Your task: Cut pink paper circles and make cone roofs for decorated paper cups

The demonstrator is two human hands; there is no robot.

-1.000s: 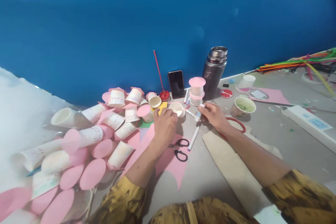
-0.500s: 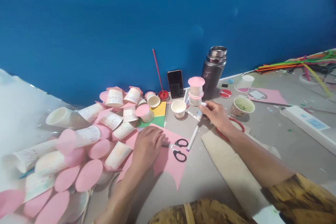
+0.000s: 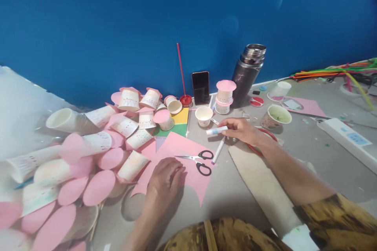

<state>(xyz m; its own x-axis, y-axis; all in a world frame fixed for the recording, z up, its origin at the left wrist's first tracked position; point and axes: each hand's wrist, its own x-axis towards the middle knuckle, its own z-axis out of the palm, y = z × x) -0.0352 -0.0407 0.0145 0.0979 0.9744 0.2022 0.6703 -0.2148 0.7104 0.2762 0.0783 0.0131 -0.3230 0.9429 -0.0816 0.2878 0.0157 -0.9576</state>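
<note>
My right hand (image 3: 240, 130) pinches a glue stick (image 3: 217, 130), white with a blue label, held nearly level above the table. Just below it lies a white marker (image 3: 218, 150) with a purple end. Over the cut pink paper (image 3: 173, 145), my left hand (image 3: 165, 176) is closed with its fingers curled under; whether anything is in them is hidden. Black-handled scissors (image 3: 196, 160) lie spread on that paper, between my hands. Beyond the glue stick stand an upright white paper cup (image 3: 204, 116) and two stacked cups with pink discs (image 3: 225, 94).
At left is a heap of paper cups with pink discs (image 3: 100, 188). A phone (image 3: 200, 88) and a dark flask (image 3: 247, 74) stand by the blue wall. Beige cloth (image 3: 256, 180) lies under my right forearm. Farther right are a green-lined cup (image 3: 275, 117) and a power strip (image 3: 349, 139).
My right hand has lifted the glue stick and brought it left, turning it level. My left hand has drawn back toward me, uncovering the scissor blades.
</note>
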